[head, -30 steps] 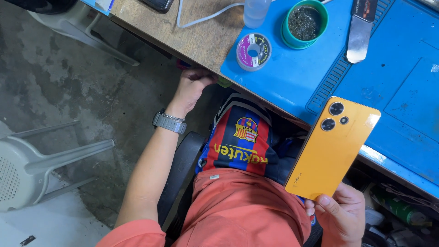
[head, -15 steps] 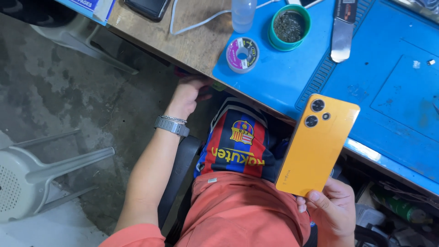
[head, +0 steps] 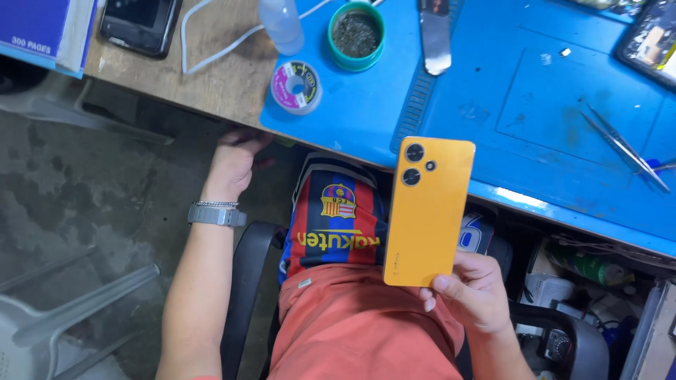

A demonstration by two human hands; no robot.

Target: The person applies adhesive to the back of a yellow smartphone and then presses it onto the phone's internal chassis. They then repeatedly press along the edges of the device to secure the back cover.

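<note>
Blue mat (head: 486, 98) covers the bench, with tweezers (head: 623, 144), solder spool (head: 296, 86) and green tin (head: 356, 33). Right hand (head: 475, 292) grips the orange phone (head: 428, 210) upright above the lap; left hand (head: 232, 162) reaches under the bench edge, grip hidden.

Single view: head-worn camera, facing steeply down from above. Close range over the wearer's lap, both forearms and the near edge of the table (head: 211, 84). No second view.

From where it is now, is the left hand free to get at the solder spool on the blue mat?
Probably yes. The left hand is empty, at the bench edge just below the solder spool; only the wooden bench edge lies between.
</note>
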